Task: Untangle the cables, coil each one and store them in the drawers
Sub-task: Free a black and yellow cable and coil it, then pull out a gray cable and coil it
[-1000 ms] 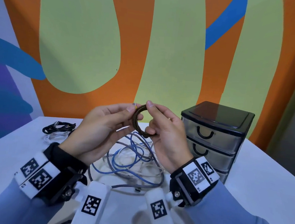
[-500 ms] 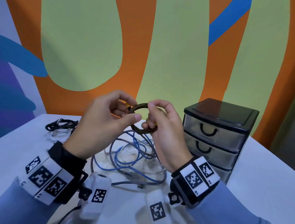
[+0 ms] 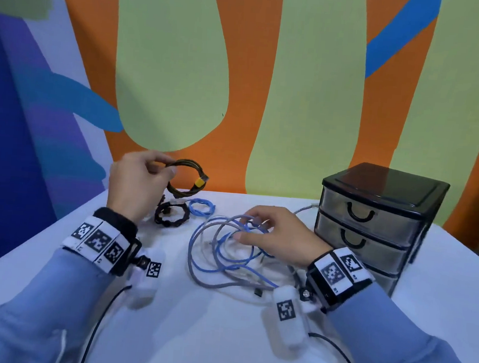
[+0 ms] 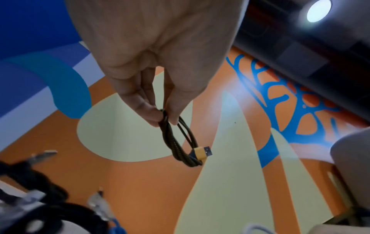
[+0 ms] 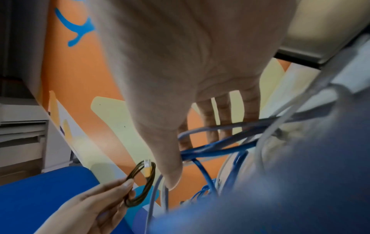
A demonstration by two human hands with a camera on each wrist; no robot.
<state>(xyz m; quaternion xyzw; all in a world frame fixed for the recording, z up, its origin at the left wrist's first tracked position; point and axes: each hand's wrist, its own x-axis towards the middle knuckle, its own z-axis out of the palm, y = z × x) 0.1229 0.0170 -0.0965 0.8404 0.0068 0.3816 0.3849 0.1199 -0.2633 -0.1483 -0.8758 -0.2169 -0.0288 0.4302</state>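
My left hand [image 3: 168,167] pinches a coiled dark braided cable [image 3: 185,180] with a yellow plug and holds it above the table's far left. The left wrist view shows thumb and fingers [image 4: 154,114] squeezing the coil [image 4: 181,142] at its top, and the right wrist view shows the same coil [image 5: 140,186] hanging from that hand. My right hand [image 3: 250,229] rests with spread, straight fingers on the loose tangle of blue and grey cables [image 3: 220,261] at the table's middle. In the right wrist view the fingers [image 5: 224,120] reach down among the blue strands [image 5: 210,150].
A three-drawer unit [image 3: 372,220] with a black top stands at the right, all drawers closed. A black coiled cable [image 3: 169,216] and a small blue coil [image 3: 201,207] lie on the white table [image 3: 220,340] under my left hand. A painted wall stands close behind.
My hands have parted. The right hand let go of the dark coil and dropped onto the tangle. The left hand carried the coil to the left.
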